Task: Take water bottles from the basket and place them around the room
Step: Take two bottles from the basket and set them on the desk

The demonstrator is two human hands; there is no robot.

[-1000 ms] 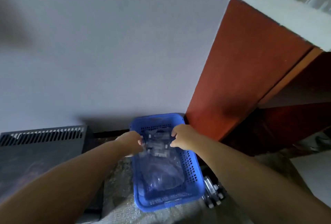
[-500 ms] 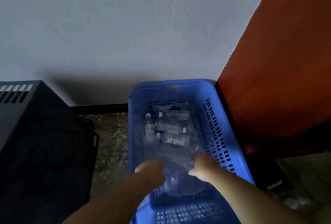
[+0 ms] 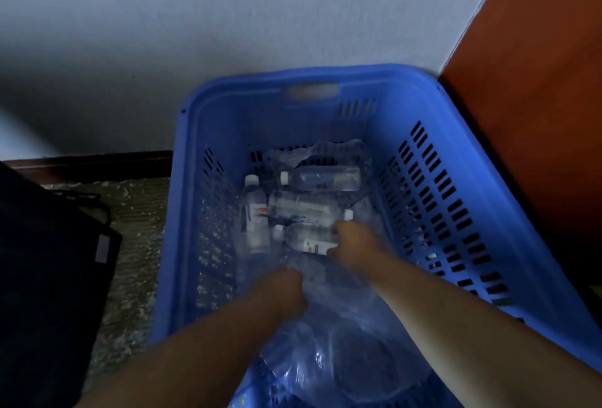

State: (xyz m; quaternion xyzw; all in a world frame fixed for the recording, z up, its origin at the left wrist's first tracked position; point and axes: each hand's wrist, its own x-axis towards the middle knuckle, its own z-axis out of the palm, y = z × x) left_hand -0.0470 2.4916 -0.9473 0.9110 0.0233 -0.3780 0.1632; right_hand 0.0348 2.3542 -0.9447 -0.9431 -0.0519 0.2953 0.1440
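Both hands are down inside the blue slotted plastic basket [image 3: 433, 134], which stands on the speckled floor [image 3: 136, 244] against the pale wall [image 3: 228, 16], with a red-brown wooden panel [image 3: 537, 114] at its right and a dark black case [image 3: 42, 277] at its left. Reaching furthest in, the right hand [image 3: 353, 246] has its fingers curled around the base end of a small clear plastic water bottle [image 3: 306, 238] that lies on its side with its white cap pointing left; the grip looks closed on it, though the fingertips are hidden beneath the bottle. That bottle carries a white label with a red and green mark, but the print is too blurred to read. Nearer the camera, the left hand [image 3: 281, 290] is bunched into a loose fist, pressing on the crumpled clear plastic wrap [image 3: 342, 342] that fills the near half of the basket; whether it actually pinches the film cannot be told. Three more clear bottles rest at the basket's far end: one lying crosswise at the back [image 3: 321, 178], one with a white label just in front of it [image 3: 303, 207], and one lengthwise at the left with an orange-marked label [image 3: 254, 212]. No brand name is legible on any of them.
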